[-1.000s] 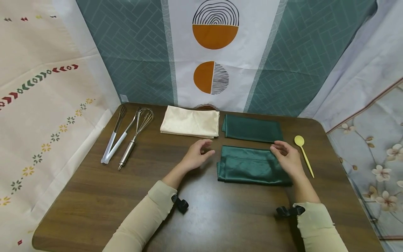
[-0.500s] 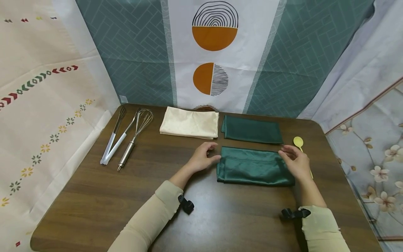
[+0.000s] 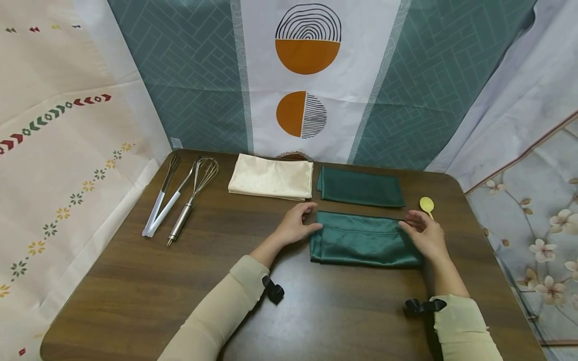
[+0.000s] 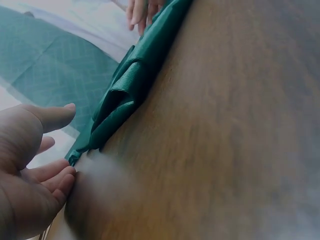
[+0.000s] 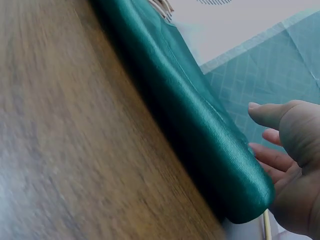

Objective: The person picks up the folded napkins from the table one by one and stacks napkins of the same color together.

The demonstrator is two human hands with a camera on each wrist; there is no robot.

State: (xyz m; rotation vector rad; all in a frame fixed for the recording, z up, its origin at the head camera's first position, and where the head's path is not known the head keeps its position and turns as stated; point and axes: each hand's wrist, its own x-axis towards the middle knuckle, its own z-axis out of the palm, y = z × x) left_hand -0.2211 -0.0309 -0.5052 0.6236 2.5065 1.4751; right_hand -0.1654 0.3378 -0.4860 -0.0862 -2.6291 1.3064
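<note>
Two bare hands reach over a brown wood-grain counter (image 3: 343,313), one at each short end of a folded green satin cloth (image 3: 368,244), the nearest of three folded cloths, lying right of the middle of the counter. The left hand (image 3: 293,225) is at the cloth's left end, thumb and fingers spread apart in a loose curve, the thumb tip over the upper left edge. The right hand (image 3: 426,235) is at the right end, thumb and fingers likewise apart; whether its fingertips touch the satin, I cannot tell. In both wrist views the cloth shows as a thick roll-like fold between the hands. Two pale sleeves (image 3: 212,303) reach to the wrists, each with a black strap, two in all (image 3: 273,291). Behind the near cloth lie the other two: a darker green cloth (image 3: 363,187) just beyond it, and a cream cloth (image 3: 271,177) left of that. One yellow spoon (image 3: 426,204) lies beyond the right hand, its handle largely hidden by that hand. At the counter's far left are two metal utensils side by side: one whisk (image 3: 181,222) and one pair of white-handled tongs (image 3: 164,213). A teal and white hanging (image 3: 194,75) with orange half-circles covers the back wall
</note>
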